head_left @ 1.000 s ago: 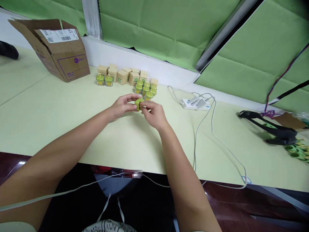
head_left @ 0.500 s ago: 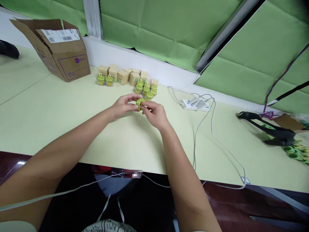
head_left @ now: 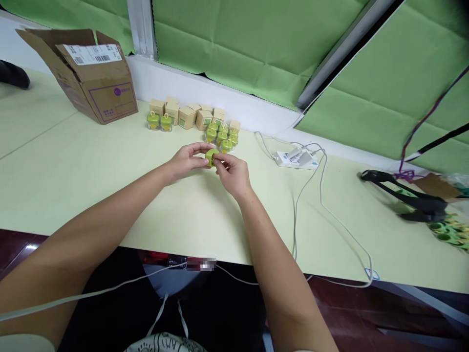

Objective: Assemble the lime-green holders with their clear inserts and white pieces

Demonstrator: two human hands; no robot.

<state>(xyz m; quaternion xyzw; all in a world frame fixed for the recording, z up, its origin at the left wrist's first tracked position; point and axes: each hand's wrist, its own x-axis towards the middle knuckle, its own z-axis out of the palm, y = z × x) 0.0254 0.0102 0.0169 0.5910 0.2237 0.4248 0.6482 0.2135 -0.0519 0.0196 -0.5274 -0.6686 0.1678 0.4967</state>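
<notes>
Above the middle of the table, my left hand [head_left: 188, 160] pinches a small green lid [head_left: 210, 156] between thumb and fingers. My right hand [head_left: 234, 175] is closed at the lid's right side, its fingertips pressed into the hollow underside; whether they hold something small in there is hidden. The lid looks like those on the small clear jars [head_left: 222, 138] with green lids and loop handles, clustered just beyond my hands. Two more such jars [head_left: 159, 121] stand farther left. Behind them is a row of small cardboard boxes [head_left: 186, 117].
A large open carton [head_left: 106, 93] stands at the back left. To the right lies a white power strip [head_left: 296, 159] with plugs and looping white cables [head_left: 322, 195]. Farther right are a black stand-like object [head_left: 421, 203] and green pieces [head_left: 449, 230]. The table's front edge is near my forearms.
Both hands remain around the lid. My right hand and the lid have shifted very slightly left.
</notes>
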